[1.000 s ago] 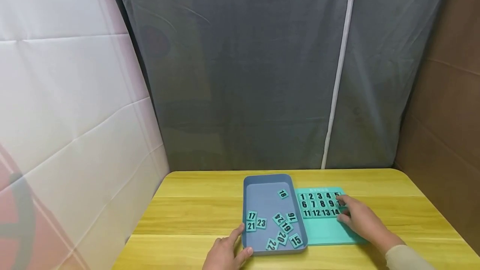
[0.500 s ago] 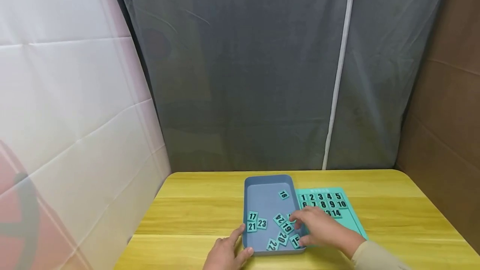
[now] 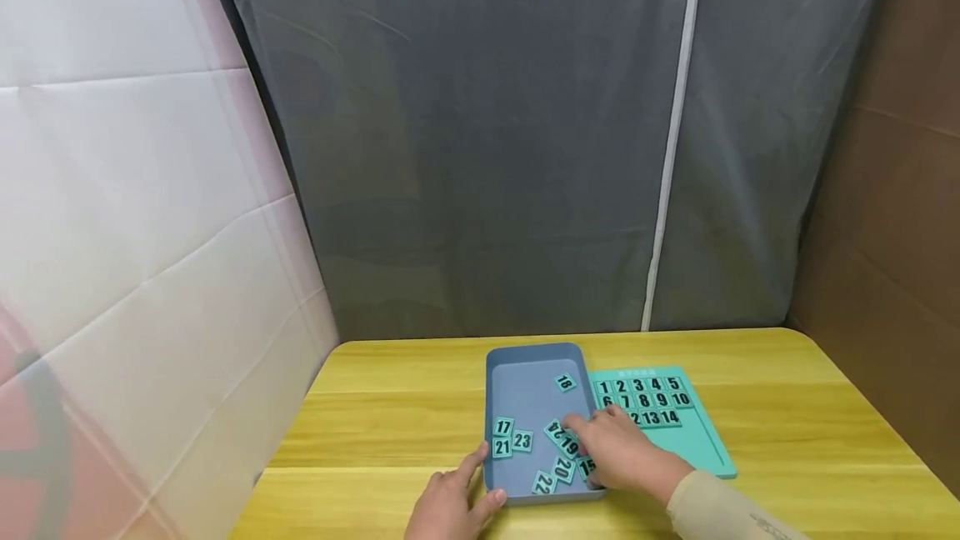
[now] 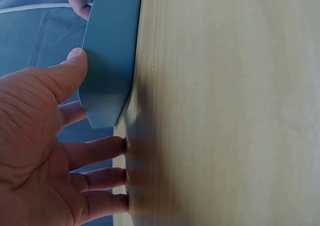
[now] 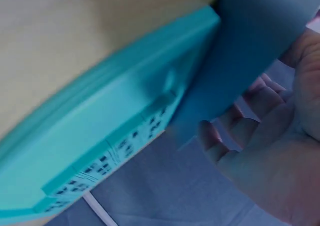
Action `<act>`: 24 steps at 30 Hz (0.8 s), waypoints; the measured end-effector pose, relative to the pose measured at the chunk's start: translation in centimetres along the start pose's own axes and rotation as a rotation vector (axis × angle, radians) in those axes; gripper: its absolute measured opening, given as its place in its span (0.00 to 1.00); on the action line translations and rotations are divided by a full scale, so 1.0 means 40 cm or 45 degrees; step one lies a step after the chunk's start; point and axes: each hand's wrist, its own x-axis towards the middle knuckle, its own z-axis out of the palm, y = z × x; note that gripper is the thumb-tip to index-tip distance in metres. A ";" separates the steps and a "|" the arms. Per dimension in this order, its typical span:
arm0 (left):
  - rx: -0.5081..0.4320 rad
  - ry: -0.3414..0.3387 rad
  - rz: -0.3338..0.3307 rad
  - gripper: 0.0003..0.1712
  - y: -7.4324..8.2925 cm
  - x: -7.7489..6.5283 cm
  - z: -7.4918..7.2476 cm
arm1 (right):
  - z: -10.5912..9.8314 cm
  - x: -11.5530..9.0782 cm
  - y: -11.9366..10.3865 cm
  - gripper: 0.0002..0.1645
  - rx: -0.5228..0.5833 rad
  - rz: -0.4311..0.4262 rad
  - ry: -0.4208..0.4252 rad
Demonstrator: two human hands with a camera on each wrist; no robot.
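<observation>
A shallow blue-grey tray [image 3: 525,386] holds several loose teal number tiles, among them 17, 23, 18, 22 and 20. Against its near left corner rest the thumb and index finger of my left hand [image 3: 450,502]; the other fingers extend at the table, as the left wrist view shows. My right hand [image 3: 618,448] reaches over the tray's right wall. Its fingertips are near tile 19 [image 3: 570,446], its thumb by tile 15 [image 3: 587,467]. No tile shows clearly pinched; the hand covers part of that corner. In the right wrist view its fingers bend loosely beyond the wall.
Right of the tray lies a teal number board [image 3: 697,448] with tiles in rows from 1 to 14, partly hidden by my right hand. Both sit on a yellow wooden table [image 3: 375,415]. Grey, white and brown cloth walls surround it.
My right hand has moved left from the board's right side into the tray's right part. Tile 10 now shows at the end of the second row. My left hand has stayed at the tray corner.
</observation>
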 end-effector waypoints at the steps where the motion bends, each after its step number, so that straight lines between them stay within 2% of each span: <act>1: -0.001 0.003 -0.001 0.40 0.000 0.000 -0.001 | 0.003 0.002 0.002 0.47 0.015 -0.006 0.010; 6: 0.011 0.009 0.015 0.40 -0.003 0.002 -0.003 | 0.020 0.005 0.014 0.48 0.054 -0.067 0.092; 10: 0.008 -0.010 -0.002 0.41 -0.001 0.005 -0.003 | 0.027 0.007 0.020 0.47 0.080 -0.097 0.146; 19: 0.009 -0.009 0.007 0.40 0.000 0.005 -0.003 | 0.029 -0.001 0.037 0.43 0.245 -0.053 0.180; 24: 0.010 -0.001 0.027 0.40 -0.003 0.003 0.001 | 0.006 -0.017 0.062 0.40 0.383 -0.035 0.281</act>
